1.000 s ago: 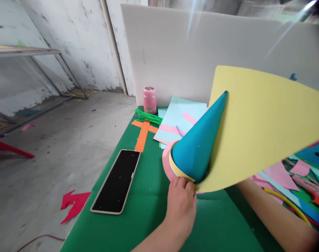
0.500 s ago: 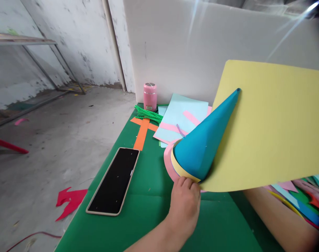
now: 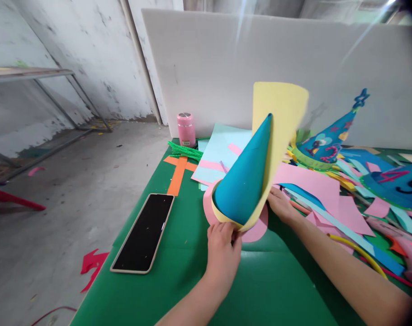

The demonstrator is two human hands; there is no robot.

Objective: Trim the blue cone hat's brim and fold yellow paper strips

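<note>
A blue paper cone [image 3: 243,181] stands tilted on the table, its tip up and to the right. A yellow paper sheet [image 3: 283,118] curves around its base and right side. Pinched at the lower front edge of that sheet, against the cone's base, is my left hand [image 3: 223,246], closed. My right hand [image 3: 281,204] lies against the outer right side of the sheet with fingers stretched out, their tips partly hidden behind it. Beneath the cone a rounded pink paper piece [image 3: 256,230] shows on both sides.
A phone [image 3: 144,233] lies at left on the green table [image 3: 260,290]. Behind are orange strips [image 3: 177,176], green pipe cleaners [image 3: 185,151], a pink jar [image 3: 186,130] and light blue sheets [image 3: 222,140]. Decorated cone hats [image 3: 323,142] and paper scraps [image 3: 328,185] cover the right.
The yellow sheet, spread wide to the right before, is now bent around the cone. My right hand has come into view beside it. The cone appears further left and more upright.
</note>
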